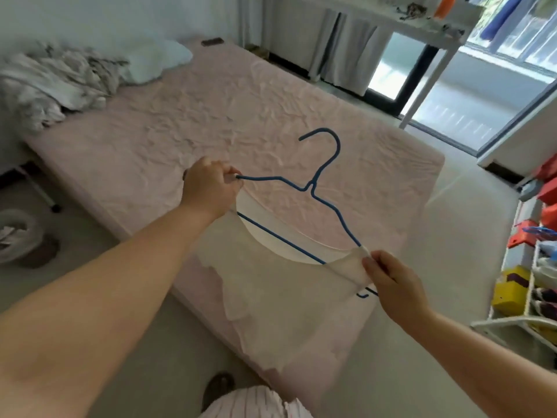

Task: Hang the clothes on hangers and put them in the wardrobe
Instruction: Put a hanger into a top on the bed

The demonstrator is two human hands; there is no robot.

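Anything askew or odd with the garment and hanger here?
The blue wire hanger tilts, right end lower. The sheer white garment has both straps pinched at its ends by the left hand and right hand. Nothing damaged.

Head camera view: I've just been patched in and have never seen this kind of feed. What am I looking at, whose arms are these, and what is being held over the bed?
There is no machine here. The single picture comes from a wide-angle camera worn on a person's head, looking forward and down, so the two bare arms reaching in from the bottom are the wearer's own. The left hand pinches one end of a blue wire hanger together with a strap of a thin, pale garment. The right hand pinches the other strap at the hanger's far end, so the garment is being fitted onto the hanger. All this is held in the air above a bed with a wrinkled pink sheet. On the bed's far left lie a crumpled blanket and a pale pillow. No wardrobe is clearly in view.
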